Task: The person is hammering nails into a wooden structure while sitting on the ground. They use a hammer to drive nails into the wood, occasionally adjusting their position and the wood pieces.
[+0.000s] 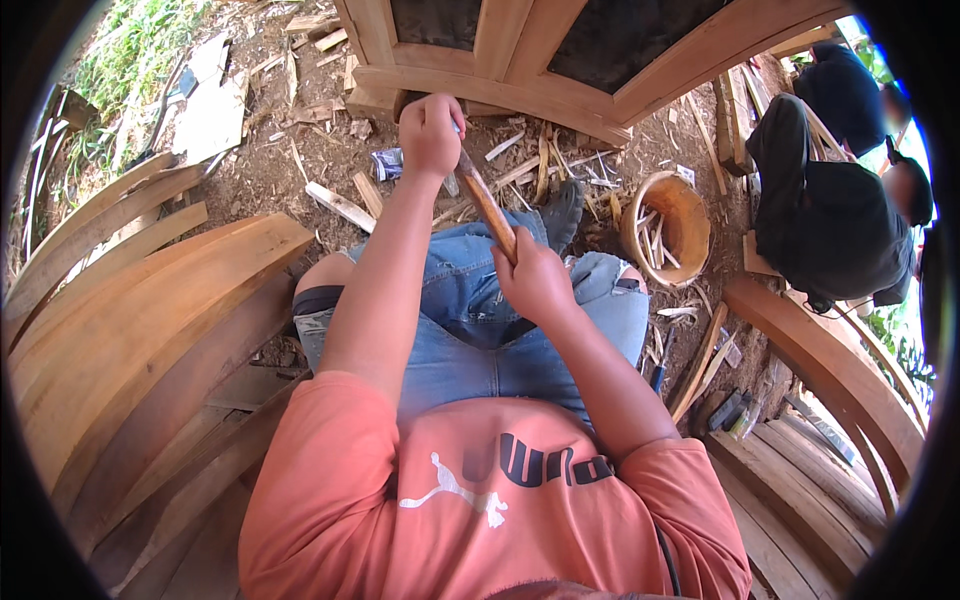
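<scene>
Gripping a long brown wooden handle point(488, 208) at frame centre, left hand point(430, 133) clamped high, right hand point(533, 283) clamped low (apparently steadying it).

Single head view; looks steeply down, close over lap and forearms.

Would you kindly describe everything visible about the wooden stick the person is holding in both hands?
The wooden stick is a slim, reddish-brown length of wood, smooth and slightly glossy. It slants from upper left down to lower right above the person's denim-clad lap. The left hand is closed around its far upper end, the right hand around its near lower end, so both ends are hidden. Only those two hands touch it.
</scene>
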`<act>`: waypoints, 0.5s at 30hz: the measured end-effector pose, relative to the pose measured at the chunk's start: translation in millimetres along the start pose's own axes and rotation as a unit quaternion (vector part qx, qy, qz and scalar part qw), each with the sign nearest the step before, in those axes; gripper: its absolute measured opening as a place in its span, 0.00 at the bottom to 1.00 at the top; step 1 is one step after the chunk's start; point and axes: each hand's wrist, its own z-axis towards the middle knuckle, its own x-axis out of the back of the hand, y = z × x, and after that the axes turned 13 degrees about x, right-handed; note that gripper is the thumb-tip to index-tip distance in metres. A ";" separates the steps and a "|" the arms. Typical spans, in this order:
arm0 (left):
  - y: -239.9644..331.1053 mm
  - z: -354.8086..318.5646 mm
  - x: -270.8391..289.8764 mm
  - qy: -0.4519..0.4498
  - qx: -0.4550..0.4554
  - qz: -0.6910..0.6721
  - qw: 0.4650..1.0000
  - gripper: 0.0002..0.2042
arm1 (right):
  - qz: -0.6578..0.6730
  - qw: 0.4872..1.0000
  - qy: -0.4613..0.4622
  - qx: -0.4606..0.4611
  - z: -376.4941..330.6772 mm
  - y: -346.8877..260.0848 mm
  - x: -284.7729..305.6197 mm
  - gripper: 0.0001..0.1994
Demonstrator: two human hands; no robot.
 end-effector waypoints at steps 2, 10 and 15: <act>2.2 4.1 -3.4 0.021 -0.026 0.005 0.999 0.22 | -0.004 1.000 0.009 0.007 12.1 7.4 -2.0 0.16; -13.1 -5.3 3.2 0.024 -0.036 -0.079 0.996 0.22 | -0.059 0.998 0.002 0.027 23.5 3.2 20.1 0.15; 4.9 35.6 -23.3 0.048 -0.048 -0.063 0.996 0.18 | -0.127 0.991 0.029 0.038 34.2 12.4 44.1 0.15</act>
